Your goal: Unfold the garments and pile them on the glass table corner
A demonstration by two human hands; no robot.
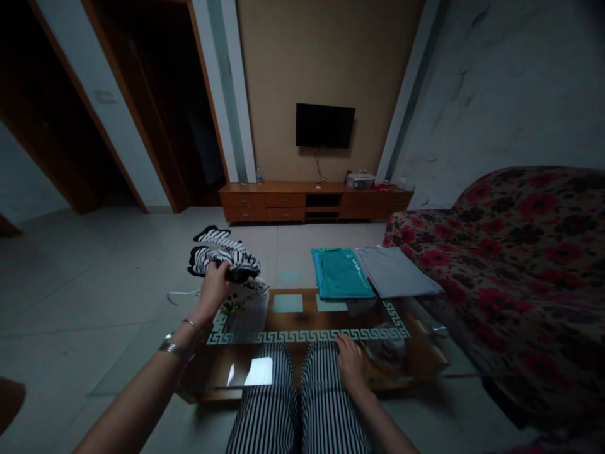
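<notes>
My left hand is closed on a black-and-white striped garment, gripping its near edge. The bunched garment is over the far left part of the glass coffee table. Beneath it lies a white cloth with a dark leafy print. My right hand rests on the glass near the table's front edge, fingers loosely stretched out and holding nothing. Beyond it lie a flat teal garment with white print and, beside that, a flat grey garment.
A sofa with a red floral cover stands on the right. Against the far wall is a low wooden cabinet, with a plastic box and a bottle on top. A television hangs above it.
</notes>
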